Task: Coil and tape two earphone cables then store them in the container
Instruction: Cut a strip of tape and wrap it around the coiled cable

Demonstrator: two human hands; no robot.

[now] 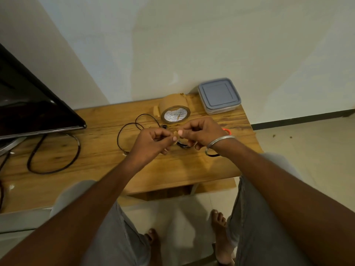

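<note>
Low wooden table [192, 169] against a pale wall [192, 45], over tiled floor [297, 141].
At left, dark glossy screen [28, 104] on the tabletop, thick black cable [78, 152] looped beside it; black skirting [297, 119] along the wall's foot at right.

Wooden table [192, 169], tape roll [175, 112], lidded container [219, 96], loose earphone cable [134, 127], thick black cable [53, 156]

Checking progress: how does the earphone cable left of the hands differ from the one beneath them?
The left cable sprawls in wide open loops on the table, untouched. The other cable, beneath the left hand and right hand, is gathered into a small tight coil. Both are thin and black.
</note>
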